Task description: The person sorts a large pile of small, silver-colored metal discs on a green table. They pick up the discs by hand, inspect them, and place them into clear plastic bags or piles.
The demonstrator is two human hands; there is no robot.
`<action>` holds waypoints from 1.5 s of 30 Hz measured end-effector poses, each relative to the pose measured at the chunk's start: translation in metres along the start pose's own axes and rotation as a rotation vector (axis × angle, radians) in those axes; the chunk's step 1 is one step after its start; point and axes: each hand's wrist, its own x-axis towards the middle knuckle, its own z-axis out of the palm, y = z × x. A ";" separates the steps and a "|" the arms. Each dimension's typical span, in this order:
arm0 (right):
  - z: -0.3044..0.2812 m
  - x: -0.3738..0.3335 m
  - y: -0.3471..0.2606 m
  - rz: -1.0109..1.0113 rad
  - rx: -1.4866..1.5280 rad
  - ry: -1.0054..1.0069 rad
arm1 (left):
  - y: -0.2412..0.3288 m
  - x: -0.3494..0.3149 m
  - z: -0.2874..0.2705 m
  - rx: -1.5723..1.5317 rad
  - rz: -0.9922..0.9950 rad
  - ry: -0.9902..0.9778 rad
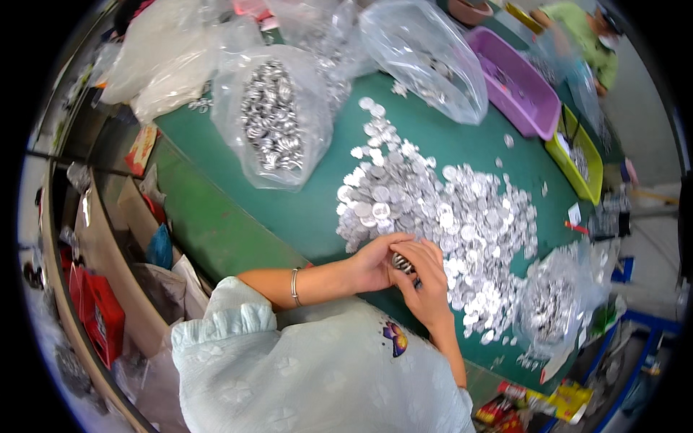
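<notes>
Close to my body, over the near edge of the table, my left hand (377, 264) and my right hand (427, 283) meet. Between them they grip a small bunch of silver metal discs (402, 264), partly hidden by my fingers. A broad pile of flat, round silver pieces (462, 216) spreads over the table just beyond and to the right of my hands. Some of these pieces have scalloped edges. To the far left of the pile, a clear plastic bag (310, 141) lies opened, full of shiny silver parts.
Another clear bag (426, 50) lies at the back beside a purple basket (516, 94) and a yellow-green basket (581, 155). A bag of silver pieces (552, 303) sits at the right edge of the green table (224, 195). Someone in a green shirt (588, 36) is at far right.
</notes>
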 end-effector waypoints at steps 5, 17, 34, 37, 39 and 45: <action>-0.008 -0.001 0.006 0.106 0.149 0.091 | 0.022 -0.016 0.009 0.057 0.275 0.004; -0.001 -0.009 0.022 0.303 0.148 -0.068 | 0.210 -0.071 0.016 1.658 1.880 1.352; -0.034 0.025 0.080 0.455 0.281 0.028 | 0.111 -0.018 0.054 1.642 1.890 0.233; -0.038 0.063 0.102 0.474 0.417 0.090 | 0.128 0.024 0.088 2.320 1.874 0.554; -0.037 0.083 0.122 0.428 0.306 0.095 | 0.150 0.048 0.107 2.583 1.928 0.778; -0.039 0.124 0.151 0.364 -0.065 0.106 | 0.218 0.062 0.137 2.512 1.650 0.965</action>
